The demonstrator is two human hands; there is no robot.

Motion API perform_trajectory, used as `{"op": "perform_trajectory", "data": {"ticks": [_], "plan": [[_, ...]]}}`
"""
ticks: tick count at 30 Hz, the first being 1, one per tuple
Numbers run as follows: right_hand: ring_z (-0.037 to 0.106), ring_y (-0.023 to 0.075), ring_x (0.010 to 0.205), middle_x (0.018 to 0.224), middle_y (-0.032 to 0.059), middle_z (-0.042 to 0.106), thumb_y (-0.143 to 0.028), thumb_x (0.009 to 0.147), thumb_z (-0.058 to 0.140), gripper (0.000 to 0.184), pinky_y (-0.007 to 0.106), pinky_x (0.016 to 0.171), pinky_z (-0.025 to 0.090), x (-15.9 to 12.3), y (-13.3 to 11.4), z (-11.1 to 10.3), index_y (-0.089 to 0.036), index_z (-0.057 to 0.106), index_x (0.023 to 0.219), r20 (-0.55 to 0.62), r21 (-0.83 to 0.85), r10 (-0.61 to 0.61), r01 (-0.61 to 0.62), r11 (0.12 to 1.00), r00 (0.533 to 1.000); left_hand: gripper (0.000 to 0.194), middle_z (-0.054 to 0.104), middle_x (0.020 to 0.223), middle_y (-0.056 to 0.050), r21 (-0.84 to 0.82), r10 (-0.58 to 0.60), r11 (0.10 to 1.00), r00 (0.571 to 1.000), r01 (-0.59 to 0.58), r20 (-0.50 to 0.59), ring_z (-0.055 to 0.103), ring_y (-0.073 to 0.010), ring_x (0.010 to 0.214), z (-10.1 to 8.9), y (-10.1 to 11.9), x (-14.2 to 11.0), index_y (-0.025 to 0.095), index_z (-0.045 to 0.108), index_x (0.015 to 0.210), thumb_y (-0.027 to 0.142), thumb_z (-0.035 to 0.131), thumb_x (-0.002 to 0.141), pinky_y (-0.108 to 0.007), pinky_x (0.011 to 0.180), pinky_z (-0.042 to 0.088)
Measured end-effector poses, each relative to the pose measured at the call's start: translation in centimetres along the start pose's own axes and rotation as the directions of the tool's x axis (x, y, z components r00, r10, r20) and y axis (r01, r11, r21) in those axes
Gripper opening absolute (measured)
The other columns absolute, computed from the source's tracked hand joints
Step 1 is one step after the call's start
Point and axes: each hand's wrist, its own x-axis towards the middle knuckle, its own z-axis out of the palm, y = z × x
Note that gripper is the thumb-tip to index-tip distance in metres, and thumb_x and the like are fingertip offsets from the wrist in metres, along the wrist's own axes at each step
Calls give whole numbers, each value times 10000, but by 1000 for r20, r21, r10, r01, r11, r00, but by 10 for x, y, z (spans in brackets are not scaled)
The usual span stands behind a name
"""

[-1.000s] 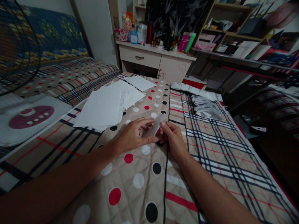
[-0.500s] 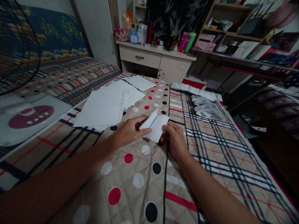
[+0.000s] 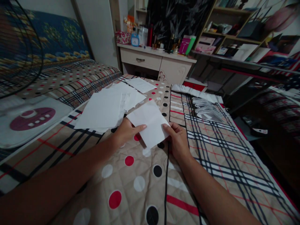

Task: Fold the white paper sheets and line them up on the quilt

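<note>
- The white sheet (image 3: 150,120), faintly creased, was between the two hands above the patterned bedspread (image 3: 182,187).
- The left hand (image 3: 127,129) gripped its left side, thumb on top; the fingers were mostly hidden beneath the paper.
- The right hand (image 3: 176,136) pinched the right edge, thumb on top, the other fingers curled partly out of sight.
- Both forearms were cut off by the picture's borders.
- Left of the hands, overlapping papers (image 3: 99,107) covered one another on the bed; faint lines ran along one edge, too small to read.
- To the right, beyond the right hand, lay a bundle of small papers (image 3: 207,109), its layers hard to separate, with a long white row (image 3: 197,93) just behind.
- The fan (image 3: 41,56) was cut off at the left; its base bore a purple oval panel (image 3: 32,118) with illegible marks.
- On the far desk (image 3: 140,50), a blue clock (image 3: 135,40) and a magenta box (image 3: 184,46) showed no readable lettering.
</note>
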Motion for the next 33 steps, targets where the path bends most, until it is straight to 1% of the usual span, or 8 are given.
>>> {"op": "perform_trajectory", "data": {"ticks": [7, 14, 17, 21, 24, 26, 29, 33], "plan": [[566, 118, 532, 656, 5, 688, -329, 615, 807, 250, 223, 496, 413, 15, -10, -18, -156, 701, 760, 5, -148, -18, 19, 989, 1000, 267, 638, 552, -8, 55, -103, 994, 991, 98, 90, 579, -110, 462, -1, 5, -1, 105, 657, 782, 362, 719, 743, -192, 439, 448], [605, 164, 626, 760, 32, 725, -344, 721, 707, 203, 278, 570, 439, 31, -9, -39, -178, 751, 829, 54, -369, -144, 154, 916, 988, 326, 746, 872, -60, -28, -59, 998, 994, 62, 93, 691, -133, 667, 2, 4, -1, 115, 673, 934, 262, 774, 662, -206, 580, 559], [641, 224, 834, 907, 62, 727, -303, 756, 687, 185, 358, 745, 486, 32, -9, -41, -195, 748, 893, 95, -583, -378, 360, 728, 921, 201, 719, 725, -40, 48, -87, 995, 990, 83, 108, 627, -100, 486, 2, 5, -3, 105, 660, 805, 256, 735, 695, -178, 429, 496], [585, 255, 1004, 1012, 67, 671, -213, 775, 670, 204, 447, 909, 445, 24, -14, -35, -233, 717, 973, 300, -768, -617, 568, 297, 728, 195, 678, 617, -16, 5, -92, 996, 995, 92, -46, 629, -120, 444, 4, 5, -4, 111, 613, 815, 255, 706, 721, -177, 386, 487], [531, 275, 1135, 1193, 86, 601, -194, 793, 642, 247, 489, 972, 418, 15, -16, -26, -245, 680, 1032, 369, -767, -653, 613, 188, 662, 251, 713, 710, -44, -112, -146, 985, 984, 134, -101, 677, -149, 518, 7, 4, -4, 110, 606, 896, 249, 708, 713, -201, 440, 539], [446, 300, 1267, 1364, 108, 487, -215, 785, 652, 364, 513, 1015, 395, 10, -14, -20, -249, 623, 1146, 314, -763, -675, 601, 239, 668, 338, 732, 813, -62, -222, -165, 965, 982, 141, -90, 698, -152, 582, 10, 4, -6, 113, 603, 989, 232, 723, 696, -226, 526, 581], [451, 302, 1283, 1466, 123, 384, -262, 758, 674, 574, 479, 937, 475, 10, -9, -15, -267, 486, 1301, 114, -673, -621, 520, 527, 776, 476, 732, 966, -87, -360, -171, 920, 985, 152, -22, 720, -176, 707, 16, 5, -10, 136, 578, 1097, 240, 760, 669, -272, 633, 609], [662, 206, 815, 1011, 80, 665, -305, 738, 683, 607, 357, 705, 542, 16, -7, -16, -207, 439, 1285, -74, -317, -300, 263, 911, 951, 496, 715, 1046, -113, -369, -184, 909, 981, 195, 64, 715, -209, 810, 20, 5, -15, 136, 573, 1091, 268, 780, 661, -304, 681, 611]]}}
